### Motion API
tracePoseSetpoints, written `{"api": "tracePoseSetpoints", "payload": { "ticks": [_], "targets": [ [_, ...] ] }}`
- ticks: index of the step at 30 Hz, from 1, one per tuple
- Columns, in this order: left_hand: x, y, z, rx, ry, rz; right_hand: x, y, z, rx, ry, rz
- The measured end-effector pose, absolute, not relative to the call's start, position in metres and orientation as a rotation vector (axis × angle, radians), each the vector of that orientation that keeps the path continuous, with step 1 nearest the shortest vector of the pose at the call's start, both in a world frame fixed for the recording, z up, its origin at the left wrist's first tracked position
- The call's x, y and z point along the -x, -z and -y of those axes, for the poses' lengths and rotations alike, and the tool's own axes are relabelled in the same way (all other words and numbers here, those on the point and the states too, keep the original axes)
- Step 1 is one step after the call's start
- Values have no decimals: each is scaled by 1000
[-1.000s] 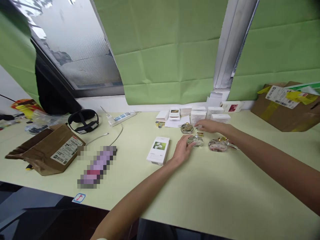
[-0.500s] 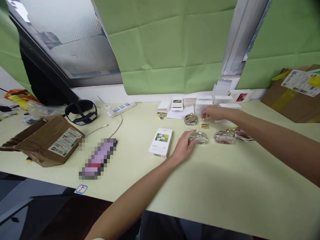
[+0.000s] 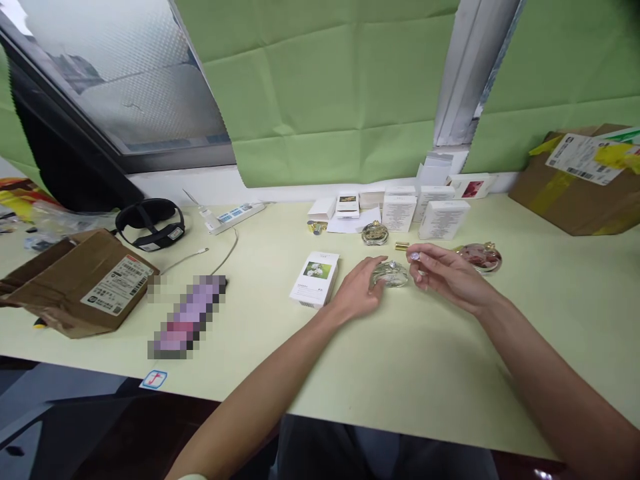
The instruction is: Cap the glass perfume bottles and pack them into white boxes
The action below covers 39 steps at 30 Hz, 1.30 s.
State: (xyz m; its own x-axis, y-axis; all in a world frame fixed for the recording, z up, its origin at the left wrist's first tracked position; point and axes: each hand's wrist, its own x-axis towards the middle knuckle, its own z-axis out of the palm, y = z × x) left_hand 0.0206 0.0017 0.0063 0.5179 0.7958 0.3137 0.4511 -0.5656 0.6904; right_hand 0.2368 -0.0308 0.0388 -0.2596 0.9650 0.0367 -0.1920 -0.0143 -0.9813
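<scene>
My left hand (image 3: pixel 359 291) rests on the pale green table (image 3: pixel 410 347) and grips the left side of a clear round glass bottle (image 3: pixel 391 275). My right hand (image 3: pixel 447 275) hovers just right of that bottle and pinches a small clear cap (image 3: pixel 415 256) between thumb and fingertips. A white box with a flower picture (image 3: pixel 315 278) lies left of my left hand. A gold-trimmed round bottle (image 3: pixel 375 233) and a small gold tube (image 3: pixel 401 246) sit just behind. A pinkish round bottle (image 3: pixel 479 257) lies to the right.
Several white cartons (image 3: pixel 442 219) stand along the back wall under green curtains. Cardboard boxes sit at far right (image 3: pixel 575 193) and at left (image 3: pixel 80 280). A power strip (image 3: pixel 235 217), black headband (image 3: pixel 149 223) and a blurred object (image 3: pixel 187 317) lie on the left side.
My right hand drew back from the cartons at the back toward the clear bottle, now pinching a small cap. My left hand stayed on the bottle. The camera shifted slightly.
</scene>
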Motion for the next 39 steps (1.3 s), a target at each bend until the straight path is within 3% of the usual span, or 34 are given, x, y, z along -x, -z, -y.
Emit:
{"api": "tracePoseSetpoints", "payload": {
  "ticks": [21,31,39],
  "targets": [
    [-24,-6,3,-2324,-850,-1045,-241,-32,34,799,-1625,999],
    [-35,-13,17,-2489,-1705,-858,-231,-35,40,886,-1445,1150],
    [-37,-16,23,-2518,-1792,-742,-220,-34,47,907,-1466,1263]
  ]
}}
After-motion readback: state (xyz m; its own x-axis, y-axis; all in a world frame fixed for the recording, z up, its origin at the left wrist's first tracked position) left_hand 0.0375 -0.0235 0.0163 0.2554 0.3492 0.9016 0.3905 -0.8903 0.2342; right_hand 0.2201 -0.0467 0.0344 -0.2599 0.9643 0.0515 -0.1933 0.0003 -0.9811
